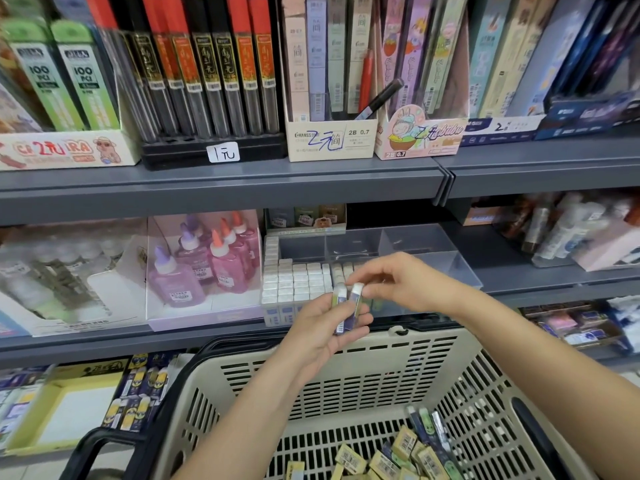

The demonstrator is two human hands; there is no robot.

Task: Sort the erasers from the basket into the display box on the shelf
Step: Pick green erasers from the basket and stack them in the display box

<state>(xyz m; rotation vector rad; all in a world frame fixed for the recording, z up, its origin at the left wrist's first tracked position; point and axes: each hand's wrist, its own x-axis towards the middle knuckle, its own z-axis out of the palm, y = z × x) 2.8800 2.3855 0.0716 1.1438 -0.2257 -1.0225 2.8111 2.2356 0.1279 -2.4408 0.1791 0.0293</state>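
Observation:
My left hand point(323, 329) grips a few sleeved erasers point(347, 306) upright, just in front of the clear display box point(450, 258) on the middle shelf. My right hand point(401, 284) pinches the white top of one of those held erasers. The left part of the box holds tight rows of white-topped erasers point(298, 278); its back and right compartments look bare. Below my arms stands the beige basket point(349, 379), with several loose yellow and dark-sleeved erasers point(398, 452) on its bottom.
Pink and purple glue bottles point(211, 261) stand in a tray left of the box. Pencil-lead tubes and boxes point(207, 71) fill the upper shelf. More eraser packs point(138, 400) lie on the lower shelf at left. Black basket handles point(104, 445) frame the front.

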